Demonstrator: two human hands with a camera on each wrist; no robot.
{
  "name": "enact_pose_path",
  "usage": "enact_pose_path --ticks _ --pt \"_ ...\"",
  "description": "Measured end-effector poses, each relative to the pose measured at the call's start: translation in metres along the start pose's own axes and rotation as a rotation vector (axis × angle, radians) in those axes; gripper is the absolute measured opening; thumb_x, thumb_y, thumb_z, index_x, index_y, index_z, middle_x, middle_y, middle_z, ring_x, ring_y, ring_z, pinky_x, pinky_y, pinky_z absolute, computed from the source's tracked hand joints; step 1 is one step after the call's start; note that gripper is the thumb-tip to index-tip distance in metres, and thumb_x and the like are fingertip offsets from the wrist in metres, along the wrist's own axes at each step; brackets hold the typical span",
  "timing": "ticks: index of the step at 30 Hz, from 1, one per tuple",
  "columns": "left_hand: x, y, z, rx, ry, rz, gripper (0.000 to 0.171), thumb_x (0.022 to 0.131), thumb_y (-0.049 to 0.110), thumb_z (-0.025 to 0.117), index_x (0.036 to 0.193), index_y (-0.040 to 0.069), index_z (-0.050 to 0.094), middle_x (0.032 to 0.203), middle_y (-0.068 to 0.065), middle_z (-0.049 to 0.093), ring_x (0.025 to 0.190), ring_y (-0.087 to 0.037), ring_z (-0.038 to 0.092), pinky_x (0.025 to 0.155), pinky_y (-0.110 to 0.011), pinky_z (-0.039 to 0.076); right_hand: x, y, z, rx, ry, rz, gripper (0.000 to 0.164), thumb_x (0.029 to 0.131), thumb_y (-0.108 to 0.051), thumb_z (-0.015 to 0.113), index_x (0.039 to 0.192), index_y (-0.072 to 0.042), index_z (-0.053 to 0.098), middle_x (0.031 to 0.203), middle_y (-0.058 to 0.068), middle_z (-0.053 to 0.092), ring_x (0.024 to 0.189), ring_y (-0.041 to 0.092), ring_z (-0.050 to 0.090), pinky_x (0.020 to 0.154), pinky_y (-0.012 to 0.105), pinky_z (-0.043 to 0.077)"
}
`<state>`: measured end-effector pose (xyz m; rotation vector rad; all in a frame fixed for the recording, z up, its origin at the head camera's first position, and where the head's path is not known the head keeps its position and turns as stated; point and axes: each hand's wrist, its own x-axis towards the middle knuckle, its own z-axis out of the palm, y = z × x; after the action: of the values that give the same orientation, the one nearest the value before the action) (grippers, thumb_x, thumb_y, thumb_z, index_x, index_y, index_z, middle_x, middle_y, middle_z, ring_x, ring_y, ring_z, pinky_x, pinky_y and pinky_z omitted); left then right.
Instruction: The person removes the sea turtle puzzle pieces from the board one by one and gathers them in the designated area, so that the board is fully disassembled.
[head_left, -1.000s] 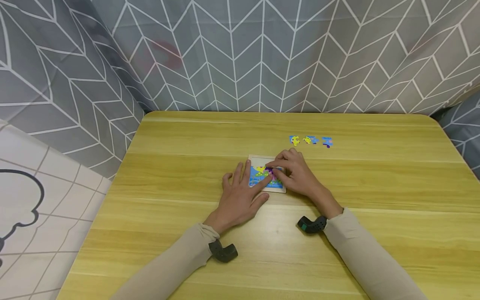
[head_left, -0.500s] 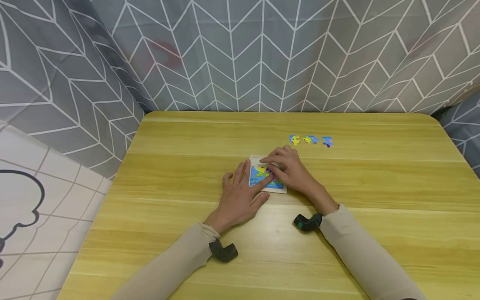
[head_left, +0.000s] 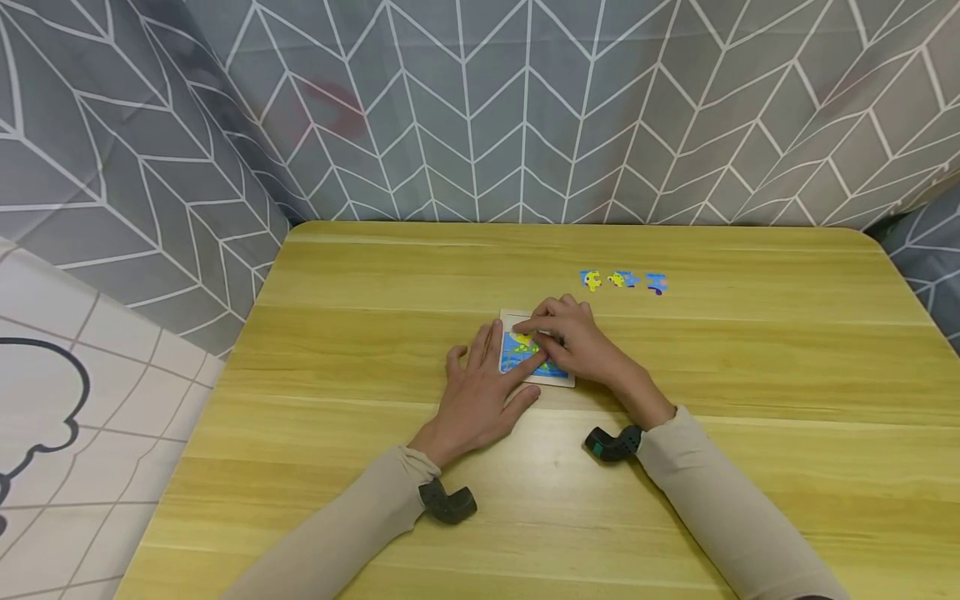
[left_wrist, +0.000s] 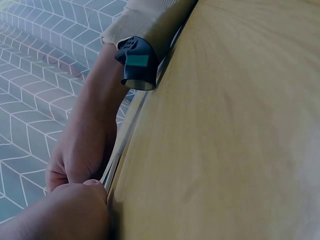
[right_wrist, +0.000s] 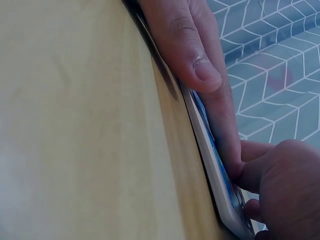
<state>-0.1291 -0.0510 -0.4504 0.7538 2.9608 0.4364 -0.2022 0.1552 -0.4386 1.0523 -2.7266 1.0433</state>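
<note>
A small square jigsaw puzzle point(head_left: 513, 364) in a pale frame lies on the table in the head view. Its filled lower part shows blue, yellow and green; the strip along its far edge is pale and bare. My left hand point(head_left: 480, 398) lies over its left and near side, fingers spread and straight, index finger reaching across the picture. From the right, my right hand point(head_left: 579, 342) touches the puzzle with thumb and index finger, their tips a little apart. Whatever lies under the thumb is hidden. Both wrist views show the hands point(left_wrist: 75, 150) meeting low over the board.
Three loose puzzle pieces lie in a row beyond the puzzle: a yellow-and-blue piece point(head_left: 592, 281), another yellow-and-blue piece point(head_left: 622, 279) and a blue piece with purple point(head_left: 657, 283). A patterned grey curtain point(head_left: 495, 108) hangs behind the wooden table point(head_left: 360, 283).
My right hand has shifted slightly left over the puzzle, its index fingertip moving toward the far left. The purple patch visible by its thumb earlier is now covered. My left hand stays put.
</note>
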Motion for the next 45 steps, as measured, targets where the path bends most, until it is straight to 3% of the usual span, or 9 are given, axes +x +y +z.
enact_pose_path --ticks 23,45 --pt "0.0007 0.0004 -0.0029 -0.001 -0.012 -0.009 0.052 0.106 0.059 0.029 0.157 0.048 0.03 0.172 -0.019 0.005 0.16 -0.034 0.005 0.113 -0.063 0.019 0.0022 -0.0034 0.0019 0.066 0.026 0.074 0.022 0.096 -0.001 0.064 0.107 -0.014 0.078 0.102 0.007 0.068 0.088 0.023 0.043 0.077 0.04 0.019" --pt "-0.0006 -0.0019 -0.0032 0.013 -0.026 0.021 0.055 0.105 0.061 0.03 0.158 0.047 0.028 0.171 -0.021 0.006 0.16 -0.036 0.008 0.112 -0.063 0.019 0.0001 -0.0027 0.001 0.085 0.008 0.08 0.024 0.096 -0.001 0.064 0.11 -0.013 0.079 0.105 0.009 0.068 0.087 0.022 0.042 0.078 0.041 0.019"
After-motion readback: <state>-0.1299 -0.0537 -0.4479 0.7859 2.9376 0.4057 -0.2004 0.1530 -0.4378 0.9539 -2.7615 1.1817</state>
